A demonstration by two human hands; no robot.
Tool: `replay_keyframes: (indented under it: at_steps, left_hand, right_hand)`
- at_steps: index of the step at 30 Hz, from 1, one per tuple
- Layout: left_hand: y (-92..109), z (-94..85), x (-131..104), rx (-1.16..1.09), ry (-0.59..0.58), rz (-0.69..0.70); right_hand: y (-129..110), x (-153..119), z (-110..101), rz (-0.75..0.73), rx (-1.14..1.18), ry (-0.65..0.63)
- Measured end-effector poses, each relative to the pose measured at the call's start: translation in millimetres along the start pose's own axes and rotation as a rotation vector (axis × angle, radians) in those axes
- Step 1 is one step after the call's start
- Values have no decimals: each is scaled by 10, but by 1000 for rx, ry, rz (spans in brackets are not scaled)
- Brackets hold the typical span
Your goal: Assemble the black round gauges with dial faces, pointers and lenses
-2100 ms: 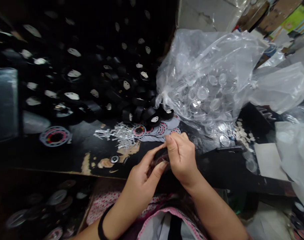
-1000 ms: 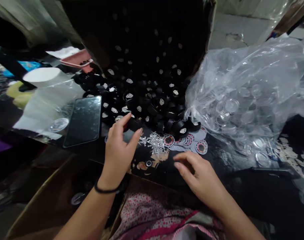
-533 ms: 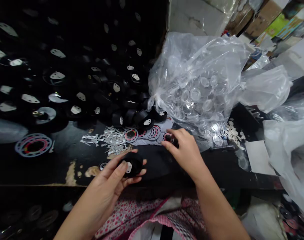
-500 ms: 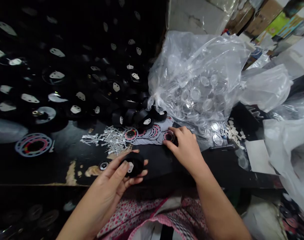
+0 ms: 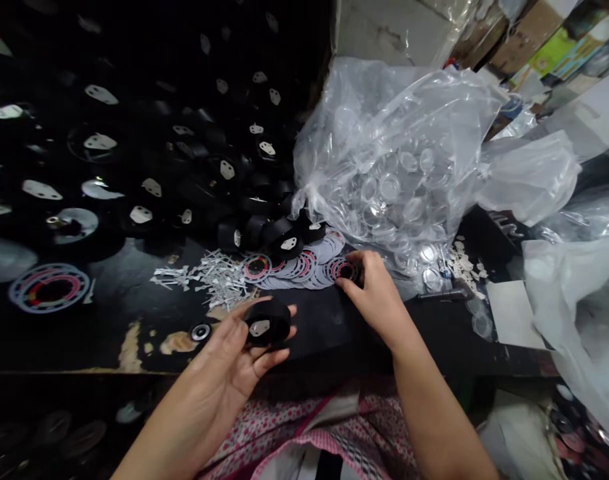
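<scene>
Working over the dark bench (image 5: pixel 317 330), near the clear bag (image 5: pixel 334 120) of round plastic caps (image 5: pixel 389 189). Newly gripping, in the upturned left hand (image 5: pixel 234 357) between thumb and fingers, a tilted black case (image 5: pixel 280 320), so leaving just the right hand (image 5: pixel 377 293) for the printed discs (image 5: pixel 308 263). Curling thumb and fingers at the pile's right end, perhaps pinching one; impossible to tell for certain.

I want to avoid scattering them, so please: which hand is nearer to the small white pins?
Left. The left hand is just on the near side of the white pins; the right hand is farther off, to their right, at the printed discs.
</scene>
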State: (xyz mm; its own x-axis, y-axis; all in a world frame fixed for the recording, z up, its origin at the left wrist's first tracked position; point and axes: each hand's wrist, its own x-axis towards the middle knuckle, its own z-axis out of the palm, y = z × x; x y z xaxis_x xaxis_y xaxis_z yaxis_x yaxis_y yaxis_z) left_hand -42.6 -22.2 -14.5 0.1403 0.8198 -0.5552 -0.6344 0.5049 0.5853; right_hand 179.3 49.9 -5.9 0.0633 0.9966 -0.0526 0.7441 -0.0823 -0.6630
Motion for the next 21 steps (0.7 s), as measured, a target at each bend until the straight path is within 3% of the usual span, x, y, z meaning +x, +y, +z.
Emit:
replay_keyframes:
  at_steps: [5,11,16,21]
  left_hand:
    - [12,19,-44,-64,-14,-43]
    - [-17,158,-43,-81,-81,-46]
    - [-11,211,9,-119,-75,-28]
    - [13,195,37,-129,76,123]
  right_hand:
    - [50,-27,-46,9,164,64]
    - [-137,-189,-39,-70,354,178]
    - [-338,-290,64,-39,453,-21]
    - [-398,-323,45,-15,510,-19]
